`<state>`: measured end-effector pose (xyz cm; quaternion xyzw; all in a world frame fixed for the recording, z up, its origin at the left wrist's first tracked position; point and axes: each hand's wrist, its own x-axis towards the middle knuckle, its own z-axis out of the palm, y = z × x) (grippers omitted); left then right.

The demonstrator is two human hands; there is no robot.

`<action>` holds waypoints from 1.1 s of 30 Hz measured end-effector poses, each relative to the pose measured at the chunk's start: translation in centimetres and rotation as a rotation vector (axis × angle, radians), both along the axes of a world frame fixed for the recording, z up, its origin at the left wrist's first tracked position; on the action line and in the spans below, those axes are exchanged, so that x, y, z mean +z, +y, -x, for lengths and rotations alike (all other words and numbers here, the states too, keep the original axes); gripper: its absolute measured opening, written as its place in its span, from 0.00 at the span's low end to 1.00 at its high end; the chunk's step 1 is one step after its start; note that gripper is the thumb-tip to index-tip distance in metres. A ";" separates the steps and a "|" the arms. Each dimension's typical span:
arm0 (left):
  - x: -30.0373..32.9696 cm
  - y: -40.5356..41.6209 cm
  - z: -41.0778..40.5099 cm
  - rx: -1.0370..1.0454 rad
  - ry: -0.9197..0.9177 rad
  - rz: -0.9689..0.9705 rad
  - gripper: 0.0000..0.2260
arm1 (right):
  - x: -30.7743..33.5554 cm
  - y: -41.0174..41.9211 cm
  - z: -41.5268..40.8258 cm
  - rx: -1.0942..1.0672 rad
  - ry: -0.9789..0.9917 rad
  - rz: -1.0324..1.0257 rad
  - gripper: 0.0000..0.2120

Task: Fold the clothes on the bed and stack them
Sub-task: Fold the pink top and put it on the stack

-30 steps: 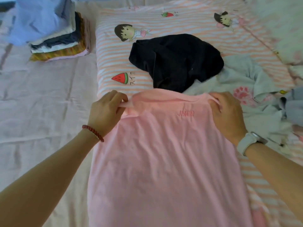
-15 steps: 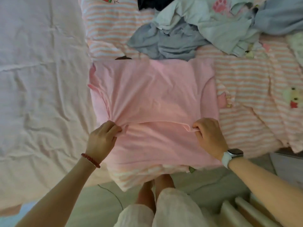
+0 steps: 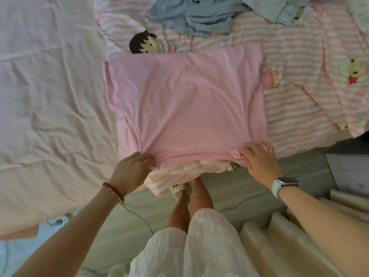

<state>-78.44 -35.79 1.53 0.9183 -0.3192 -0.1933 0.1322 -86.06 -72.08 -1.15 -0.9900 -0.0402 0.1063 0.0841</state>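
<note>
Now left hand (image 3: 130, 172) and right hand (image 3: 259, 162) each pinch the pink shirt's (image 3: 185, 104) near corners.

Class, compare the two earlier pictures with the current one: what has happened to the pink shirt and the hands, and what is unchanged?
The pink shirt was folded in half: both hands drew its far edge toward the person, down to the near edge of the bed. The left hand and right hand have kept hold of its corners throughout. The blue clothes remain unfolded beyond it.
</note>
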 end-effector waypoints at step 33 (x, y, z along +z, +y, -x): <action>-6.2 -22.9 -19.5 0.079 -0.044 -0.207 0.42 | -0.7 -9.3 -29.4 -0.666 0.131 -0.564 0.09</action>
